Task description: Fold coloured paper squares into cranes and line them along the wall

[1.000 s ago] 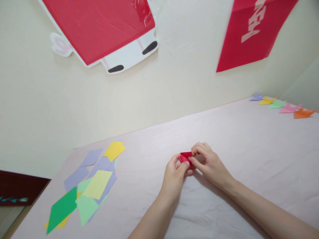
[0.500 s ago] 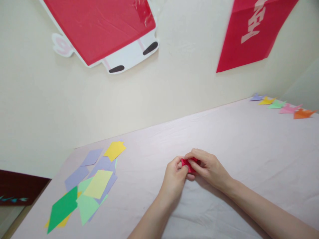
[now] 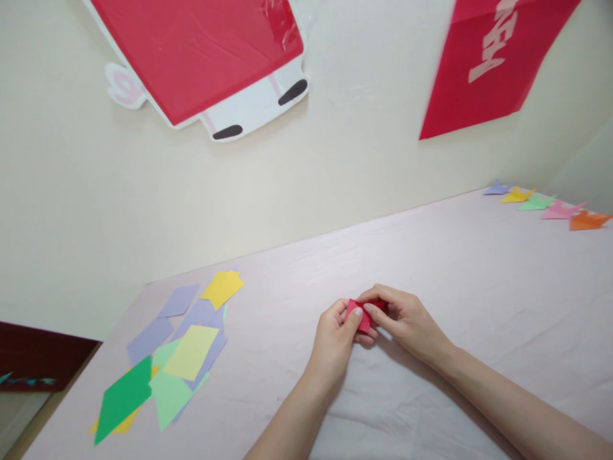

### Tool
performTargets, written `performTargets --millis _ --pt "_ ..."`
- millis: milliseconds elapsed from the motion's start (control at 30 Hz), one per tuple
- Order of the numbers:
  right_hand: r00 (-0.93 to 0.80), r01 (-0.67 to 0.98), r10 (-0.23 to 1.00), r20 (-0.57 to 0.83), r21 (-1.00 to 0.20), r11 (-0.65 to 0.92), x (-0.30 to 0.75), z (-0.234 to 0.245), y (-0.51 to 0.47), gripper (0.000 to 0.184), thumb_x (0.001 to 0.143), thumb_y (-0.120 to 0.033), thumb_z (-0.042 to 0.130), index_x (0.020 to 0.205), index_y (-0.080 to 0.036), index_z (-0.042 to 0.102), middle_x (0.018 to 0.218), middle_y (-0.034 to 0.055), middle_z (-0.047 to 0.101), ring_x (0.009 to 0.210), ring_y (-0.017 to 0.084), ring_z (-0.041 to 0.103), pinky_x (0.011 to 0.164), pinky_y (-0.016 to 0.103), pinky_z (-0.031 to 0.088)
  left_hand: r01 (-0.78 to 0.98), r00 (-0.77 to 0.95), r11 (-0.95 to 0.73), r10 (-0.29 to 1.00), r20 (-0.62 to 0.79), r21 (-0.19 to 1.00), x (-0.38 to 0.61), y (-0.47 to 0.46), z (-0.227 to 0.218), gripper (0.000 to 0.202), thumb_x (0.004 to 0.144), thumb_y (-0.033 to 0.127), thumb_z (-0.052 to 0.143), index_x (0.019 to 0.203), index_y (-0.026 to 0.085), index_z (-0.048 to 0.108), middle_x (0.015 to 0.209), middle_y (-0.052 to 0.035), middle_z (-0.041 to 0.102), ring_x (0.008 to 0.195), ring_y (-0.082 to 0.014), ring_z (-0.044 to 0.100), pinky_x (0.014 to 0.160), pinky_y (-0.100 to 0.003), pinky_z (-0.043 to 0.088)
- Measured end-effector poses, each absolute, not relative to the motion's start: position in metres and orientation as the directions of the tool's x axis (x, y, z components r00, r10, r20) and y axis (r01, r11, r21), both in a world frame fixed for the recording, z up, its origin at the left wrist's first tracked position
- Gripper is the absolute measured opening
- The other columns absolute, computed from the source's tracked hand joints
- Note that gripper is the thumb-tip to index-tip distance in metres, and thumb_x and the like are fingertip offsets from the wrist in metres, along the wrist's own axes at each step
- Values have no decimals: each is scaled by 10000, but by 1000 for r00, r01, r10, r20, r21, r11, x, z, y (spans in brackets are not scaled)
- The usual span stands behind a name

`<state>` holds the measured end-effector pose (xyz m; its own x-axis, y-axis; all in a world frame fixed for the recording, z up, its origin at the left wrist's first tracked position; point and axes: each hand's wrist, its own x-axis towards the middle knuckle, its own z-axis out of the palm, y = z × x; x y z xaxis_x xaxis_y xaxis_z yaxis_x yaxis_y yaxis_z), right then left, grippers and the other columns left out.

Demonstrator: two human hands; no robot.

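A small folded piece of red paper (image 3: 363, 314) sits between both hands, just above the pale tablecloth (image 3: 469, 287). My left hand (image 3: 335, 342) pinches its near left side with thumb and fingers. My right hand (image 3: 405, 319) curls over its top and right side, fingertips pressed on the fold. Most of the paper is hidden by my fingers.
Loose coloured paper sheets (image 3: 167, 358), in green, yellow and lilac, lie scattered at the table's left. A row of folded paper figures (image 3: 546, 204) lines the far right edge by the wall. Red posters (image 3: 201, 51) hang on the wall. A dark red object (image 3: 33, 358) sits at the lower left.
The red paper has been lowered and pressed smaller between my fingers. My right hand's fingers closed down over it. The camera view shifted slightly.
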<state>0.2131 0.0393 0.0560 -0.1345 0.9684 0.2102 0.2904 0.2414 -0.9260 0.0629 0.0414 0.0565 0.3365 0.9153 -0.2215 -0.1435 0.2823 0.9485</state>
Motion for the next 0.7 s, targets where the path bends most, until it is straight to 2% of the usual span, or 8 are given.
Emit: performTargets --millis 133,333,533,700 --pt "-96 269 979 181 -942 200 212 54 39 124 873 -279 568 869 -194 657 764 23 687 681 166 632 621 258 487 -109 260 215 949 -181 971 64 38 51 291 861 431 627 861 144 579 635 -19 659 535 -121 618 552 -216 508" --pt "-78 188 990 116 -974 129 212 53 40 177 866 -361 620 837 -187 636 751 23 655 684 169 610 627 268 492 -68 193 150 972 -135 986 64 35 52 218 894 373 615 844 163 580 708 -19 691 566 -116 627 540 -201 503" --pt "-4 84 999 37 -996 38 216 53 44 279 818 -449 660 731 -185 629 672 7 638 638 159 581 615 270 475 -85 183 134 976 -117 987 63 37 52 240 897 410 615 866 174 585 815 -53 735 739 -169 691 586 -214 510" --pt "-11 70 1000 1 -998 2 219 53 48 306 806 -468 660 693 -185 633 605 1 630 567 146 556 562 262 455 -89 232 158 964 -133 983 62 38 53 308 861 453 654 880 145 650 851 -96 748 757 -196 710 566 -220 497"
